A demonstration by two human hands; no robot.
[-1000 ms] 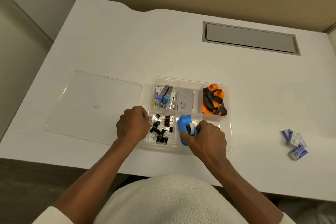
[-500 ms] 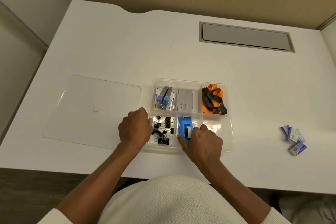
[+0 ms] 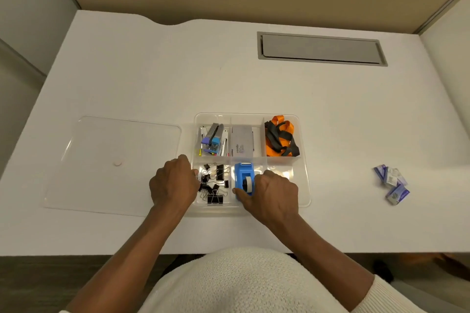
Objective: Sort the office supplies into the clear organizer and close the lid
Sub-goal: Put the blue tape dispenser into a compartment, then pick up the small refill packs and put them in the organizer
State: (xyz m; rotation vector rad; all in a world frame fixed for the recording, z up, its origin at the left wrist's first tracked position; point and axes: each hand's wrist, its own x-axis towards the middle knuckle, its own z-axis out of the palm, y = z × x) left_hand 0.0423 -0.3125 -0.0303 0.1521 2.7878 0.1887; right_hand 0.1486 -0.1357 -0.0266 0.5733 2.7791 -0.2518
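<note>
The clear organizer (image 3: 304, 160) sits open on the white desk, split into compartments. My right hand (image 3: 273, 194) grips a blue tape dispenser (image 3: 243, 176) standing in the front middle compartment. My left hand (image 3: 174, 183) is curled against the organizer's front left edge, beside the black binder clips (image 3: 213, 185). The back row holds staplers (image 3: 213, 138), a grey card box (image 3: 243, 142) and orange and black lanyards (image 3: 279, 140). The front right compartment looks bare. The clear lid (image 3: 101, 160) lies flat to the organizer's left.
A small pile of blue and white staple boxes (image 3: 391, 184) lies on the desk to the right. A grey cable hatch (image 3: 321, 48) is set into the desk at the back. Tan partition walls enclose the desk.
My right hand turned the blue tape dispenser from tilted to straight in the front middle compartment. My left hand stayed at the organizer's left edge.
</note>
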